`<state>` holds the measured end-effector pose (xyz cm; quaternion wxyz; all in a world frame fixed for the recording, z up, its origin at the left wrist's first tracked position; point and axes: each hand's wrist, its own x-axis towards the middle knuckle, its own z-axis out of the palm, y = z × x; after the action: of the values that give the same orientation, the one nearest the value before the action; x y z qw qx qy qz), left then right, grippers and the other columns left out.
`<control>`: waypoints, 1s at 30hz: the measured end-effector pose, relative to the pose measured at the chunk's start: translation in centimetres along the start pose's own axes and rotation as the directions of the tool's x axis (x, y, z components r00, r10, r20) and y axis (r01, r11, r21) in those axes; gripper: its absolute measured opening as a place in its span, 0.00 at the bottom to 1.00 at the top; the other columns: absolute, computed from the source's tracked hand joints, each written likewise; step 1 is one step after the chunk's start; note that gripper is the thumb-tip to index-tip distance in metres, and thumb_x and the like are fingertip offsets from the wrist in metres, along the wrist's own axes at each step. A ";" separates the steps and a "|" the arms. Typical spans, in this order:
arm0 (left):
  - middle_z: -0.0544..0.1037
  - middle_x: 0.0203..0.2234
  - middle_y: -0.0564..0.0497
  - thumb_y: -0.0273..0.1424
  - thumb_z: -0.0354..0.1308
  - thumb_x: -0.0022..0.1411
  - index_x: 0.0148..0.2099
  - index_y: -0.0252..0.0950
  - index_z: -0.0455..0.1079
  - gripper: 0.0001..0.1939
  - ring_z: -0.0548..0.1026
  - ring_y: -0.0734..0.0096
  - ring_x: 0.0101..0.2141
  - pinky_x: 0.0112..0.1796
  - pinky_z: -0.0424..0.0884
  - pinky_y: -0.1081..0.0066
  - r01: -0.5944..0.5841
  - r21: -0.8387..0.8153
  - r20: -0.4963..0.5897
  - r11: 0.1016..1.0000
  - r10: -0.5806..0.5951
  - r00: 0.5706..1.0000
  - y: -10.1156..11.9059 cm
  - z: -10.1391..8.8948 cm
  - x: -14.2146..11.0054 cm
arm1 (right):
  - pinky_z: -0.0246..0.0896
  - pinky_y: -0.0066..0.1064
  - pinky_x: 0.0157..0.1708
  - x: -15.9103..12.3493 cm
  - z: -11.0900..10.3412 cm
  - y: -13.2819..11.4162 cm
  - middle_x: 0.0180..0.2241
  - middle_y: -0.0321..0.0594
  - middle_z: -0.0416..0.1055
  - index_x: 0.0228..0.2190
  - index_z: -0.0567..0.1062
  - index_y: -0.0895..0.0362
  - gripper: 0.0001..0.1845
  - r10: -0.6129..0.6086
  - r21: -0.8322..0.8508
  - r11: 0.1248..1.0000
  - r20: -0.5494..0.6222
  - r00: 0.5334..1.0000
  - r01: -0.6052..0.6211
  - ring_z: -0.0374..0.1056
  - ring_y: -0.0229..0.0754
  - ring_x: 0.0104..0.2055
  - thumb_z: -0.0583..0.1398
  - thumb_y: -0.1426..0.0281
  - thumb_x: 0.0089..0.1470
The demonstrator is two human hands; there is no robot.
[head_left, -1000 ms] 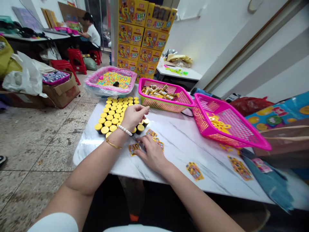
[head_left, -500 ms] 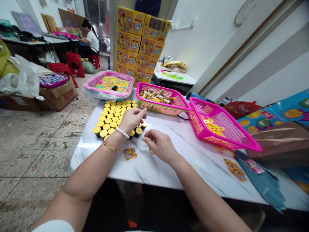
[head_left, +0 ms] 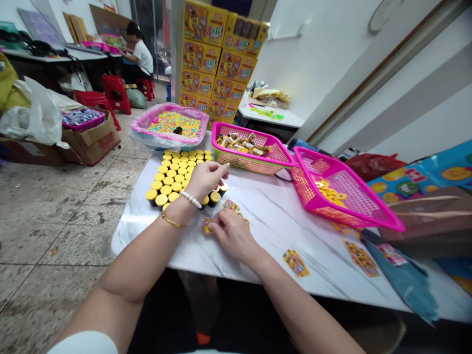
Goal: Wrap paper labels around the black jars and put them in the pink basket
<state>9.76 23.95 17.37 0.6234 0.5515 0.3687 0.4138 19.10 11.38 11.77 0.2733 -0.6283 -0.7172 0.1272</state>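
Observation:
My left hand (head_left: 204, 181), with a pearl bracelet and a gold bangle, hovers over the near right corner of a block of black jars with yellow lids (head_left: 171, 178). Its thumb and forefinger are pinched together, and I see nothing between them. My right hand (head_left: 233, 235) lies low on the white marble table (head_left: 276, 221), its fingertips closed on a small colourful sticker (head_left: 206, 226). Another sticker (head_left: 231, 205) lies just beyond that hand.
Behind the jars stand a pink-rimmed tub of coloured candy (head_left: 171, 123), a pink basket of gold-wrapped pieces (head_left: 258, 164) and a tilted pink basket (head_left: 350, 206). More stickers (head_left: 296, 262) lie to the right. Yellow cartons (head_left: 217, 54) are stacked behind. A person (head_left: 139, 51) sits far left.
My right hand, raised off the table half a second ago, has come back down onto the stickers. My left hand has stayed pinched over the jars.

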 end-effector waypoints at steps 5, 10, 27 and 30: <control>0.76 0.23 0.48 0.46 0.64 0.59 0.27 0.31 0.74 0.21 0.71 0.78 0.18 0.18 0.61 0.77 0.035 -0.008 0.022 0.999 -0.035 0.999 -0.2 -0.5 0.1 | 0.59 0.30 0.29 3.6 -6.6 1.6 0.24 0.35 0.70 0.27 0.65 0.54 0.09 -0.018 0.051 0.998 -0.110 0.994 0.024 0.66 0.39 0.26 0.57 0.68 0.60; 0.73 0.19 0.51 0.42 0.70 0.52 0.28 0.30 0.72 0.19 0.69 0.79 0.18 0.19 0.60 0.78 0.103 -0.106 0.178 0.989 -0.083 0.980 -0.4 -0.6 0.0 | 0.62 0.31 0.32 6.5 -8.7 2.1 0.27 0.37 0.70 0.26 0.68 0.54 0.09 -0.225 -0.020 0.974 -0.215 0.950 0.226 0.66 0.40 0.30 0.59 0.69 0.57; 0.73 0.20 0.56 0.36 0.66 0.51 0.29 0.34 0.72 0.10 0.66 0.80 0.18 0.20 0.61 0.78 -0.145 -0.039 -0.131 0.989 0.138 0.982 -2.0 1.3 -0.2 | 0.55 0.26 0.19 6.5 -2.8 4.7 0.15 0.29 0.63 0.23 0.69 0.55 0.25 0.391 0.681 0.729 -0.322 0.862 -0.077 0.58 0.34 0.17 0.58 0.47 0.55; 0.71 0.19 0.56 0.39 0.65 0.54 0.28 0.34 0.72 0.13 0.64 0.81 0.18 0.20 0.60 0.77 -0.170 -0.036 -0.155 0.985 0.163 0.974 -1.3 1.2 -0.5 | 0.53 0.27 0.20 6.3 -2.8 4.7 0.15 0.30 0.62 0.22 0.66 0.54 0.27 0.348 0.550 0.831 -0.399 0.848 -0.083 0.58 0.35 0.18 0.53 0.46 0.60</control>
<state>10.78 22.99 16.26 0.5701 0.5322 0.3571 0.5141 24.19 17.87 13.06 0.5837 -0.6231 -0.4873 0.1834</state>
